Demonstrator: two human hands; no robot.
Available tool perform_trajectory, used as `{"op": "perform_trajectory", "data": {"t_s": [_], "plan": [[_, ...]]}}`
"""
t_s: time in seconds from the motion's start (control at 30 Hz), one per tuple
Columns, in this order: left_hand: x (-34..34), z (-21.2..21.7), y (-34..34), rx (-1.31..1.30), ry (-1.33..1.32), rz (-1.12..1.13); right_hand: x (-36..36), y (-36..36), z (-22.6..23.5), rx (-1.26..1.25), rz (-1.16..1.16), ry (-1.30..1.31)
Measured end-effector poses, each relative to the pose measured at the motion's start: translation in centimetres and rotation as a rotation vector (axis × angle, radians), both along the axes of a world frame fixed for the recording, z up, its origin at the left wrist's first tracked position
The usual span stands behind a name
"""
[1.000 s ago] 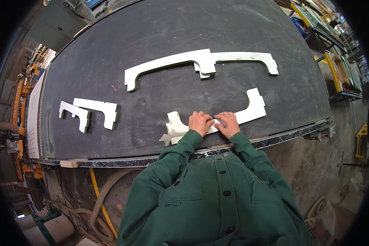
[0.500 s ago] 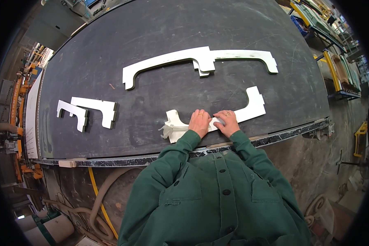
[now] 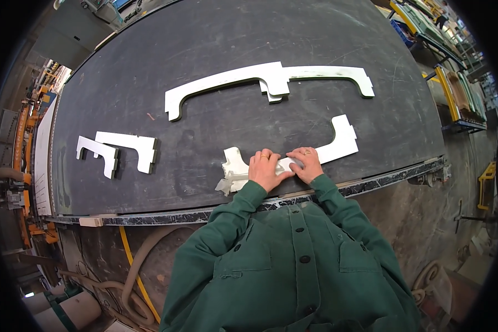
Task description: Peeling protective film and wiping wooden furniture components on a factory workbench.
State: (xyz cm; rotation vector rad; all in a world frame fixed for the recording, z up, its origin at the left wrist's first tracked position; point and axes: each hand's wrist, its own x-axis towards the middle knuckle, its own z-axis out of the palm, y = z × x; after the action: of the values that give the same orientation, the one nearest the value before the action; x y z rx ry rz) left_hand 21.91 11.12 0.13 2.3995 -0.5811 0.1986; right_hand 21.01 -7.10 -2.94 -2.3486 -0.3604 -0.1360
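Observation:
A white, flat U-shaped piece [image 3: 337, 148] lies near the table's front edge, its two short arms pointing away from me. My left hand [image 3: 266, 170] grips its long middle bar left of centre, fingers over the top and thumb stretched towards the right. Just beside it, my right hand [image 3: 306, 165] holds the same bar with bent fingers, thumb and fingertips close together. A thin, crumpled, off-white sheet [image 3: 224, 186] covers part of the piece's left end and hangs over it. Whether this sheet runs on under my left palm is hidden.
Two longer white curved pieces [image 3: 227, 78] overlap farther back on the dark table [image 3: 216, 33]. Two smaller white angled pieces [image 3: 135, 145] lie at the left. Beyond the right edge stand racks with yellow posts [image 3: 448, 94]. A hose [image 3: 135, 265] lies on the floor.
My left hand has shifted slightly left along the bar and its thumb has spread out. The loose sheet's end has dropped lower. My right hand has hardly moved.

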Motion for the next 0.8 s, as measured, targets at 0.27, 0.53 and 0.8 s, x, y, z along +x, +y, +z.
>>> {"op": "perform_trajectory", "data": {"t_s": [0.27,0.53,0.8], "plan": [[-0.9,-0.8,0.7,0.252,0.058,-0.026,0.5,0.5,0.6,0.036,0.004,0.006],[0.6,0.6,-0.5,0.391,0.494,-0.001,-0.1,0.4,-0.8,0.082,-0.044,-0.017],[1.0,-0.6,0.9,0.317,0.461,-0.077,-0.5,1.5,-1.5,0.022,-0.109,-0.179]]}}
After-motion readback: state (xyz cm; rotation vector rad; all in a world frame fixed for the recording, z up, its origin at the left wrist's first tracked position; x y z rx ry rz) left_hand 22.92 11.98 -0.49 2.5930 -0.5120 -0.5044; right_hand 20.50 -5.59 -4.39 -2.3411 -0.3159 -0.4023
